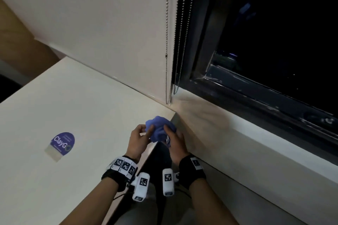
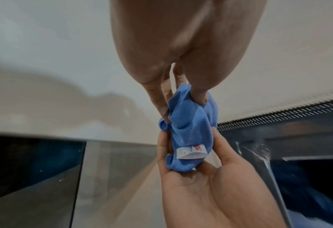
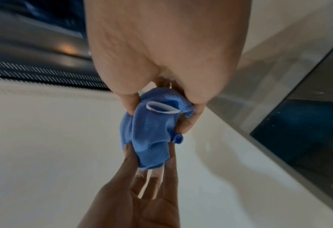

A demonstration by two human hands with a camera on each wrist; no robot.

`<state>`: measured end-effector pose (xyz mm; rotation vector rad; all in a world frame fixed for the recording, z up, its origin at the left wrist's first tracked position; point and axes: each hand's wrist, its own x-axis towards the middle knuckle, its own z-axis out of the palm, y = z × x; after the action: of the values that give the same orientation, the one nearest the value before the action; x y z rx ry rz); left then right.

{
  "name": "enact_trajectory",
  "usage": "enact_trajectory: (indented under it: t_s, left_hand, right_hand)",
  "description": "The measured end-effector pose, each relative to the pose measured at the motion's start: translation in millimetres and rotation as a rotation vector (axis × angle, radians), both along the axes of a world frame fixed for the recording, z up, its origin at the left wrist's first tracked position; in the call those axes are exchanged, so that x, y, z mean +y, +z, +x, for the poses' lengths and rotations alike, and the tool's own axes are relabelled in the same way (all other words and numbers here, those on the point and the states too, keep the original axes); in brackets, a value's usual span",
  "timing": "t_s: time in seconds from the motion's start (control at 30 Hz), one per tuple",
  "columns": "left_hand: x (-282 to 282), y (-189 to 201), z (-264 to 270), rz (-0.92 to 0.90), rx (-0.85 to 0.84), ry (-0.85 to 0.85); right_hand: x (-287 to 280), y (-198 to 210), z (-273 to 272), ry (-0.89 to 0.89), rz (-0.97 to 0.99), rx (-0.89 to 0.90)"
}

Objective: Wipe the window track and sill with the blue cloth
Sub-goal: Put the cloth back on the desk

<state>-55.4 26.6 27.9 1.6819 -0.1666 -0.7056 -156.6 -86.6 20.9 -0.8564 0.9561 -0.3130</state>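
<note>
I'm gripping the bunched blue cloth [image 1: 160, 130] with both hands, left hand [image 1: 137, 140] and right hand [image 1: 176, 144] pinching it. Its white tag [image 2: 191, 152] is showing red print I can't read. A purple "ClayGo" sticker [image 1: 63, 143] is sitting on the surface [image 1: 54, 179].

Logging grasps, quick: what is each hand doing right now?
Left hand: fingers pinch the blue cloth.
Right hand: fingers grip the same cloth.

Looks like an office or study rm, at night: white desk [image 1: 76, 107] w/ a purple "ClayGo" sticker [image 1: 63, 143], plain white wall [image 1: 91, 14], blind w/ bead chain [image 1: 166, 42], dark-framed window [image 1: 274, 33] black outside, pale sill [image 1: 247, 142] beside desk.
</note>
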Motion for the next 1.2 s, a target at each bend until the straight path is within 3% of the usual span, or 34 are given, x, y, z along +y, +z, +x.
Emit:
enact_trajectory:
  t_s: [0.2, 0.33, 0.53, 0.77, 0.93, 1.03, 1.2]
  left_hand:
    - [36.9, -40.3, 76.3, 0.113, 0.07, 0.087]
    - [47.1, -59.3, 114.2, 0.15, 0.134, 0.135]
    - [71.5, -116.5, 157.6, 0.275, 0.015, 0.014]
    - [73.0, -105.3, 156.7, 0.371, -0.101, -0.051]
    - [69.2, -99.7, 151.0, 0.454, -0.391, -0.106]
    - [64.9, -99.7, 149.0, 0.508, -0.541, -0.248]
    - [59.4, -99.7, 146.4, 0.655, -0.613, -0.441]
  right_hand:
    - [25.0, -48.3, 79.4, 0.078, -0.046, 0.187]
    - [23.2, -109.2, 123.5, 0.249, -0.191, 0.344]
    - [34.7, -87.3, 155.5, 0.408, -0.411, 0.481]
    - [47.2, -92.0, 165.8, 0.355, -0.637, 0.543]
    - [56.7, -92.3, 152.0, 0.311, -0.999, 0.522]
    - [61.7, -100.3, 148.3, 0.441, -0.993, 0.451]
    - [61.2, -102.9, 147.0, 0.612, -0.98, 0.47]
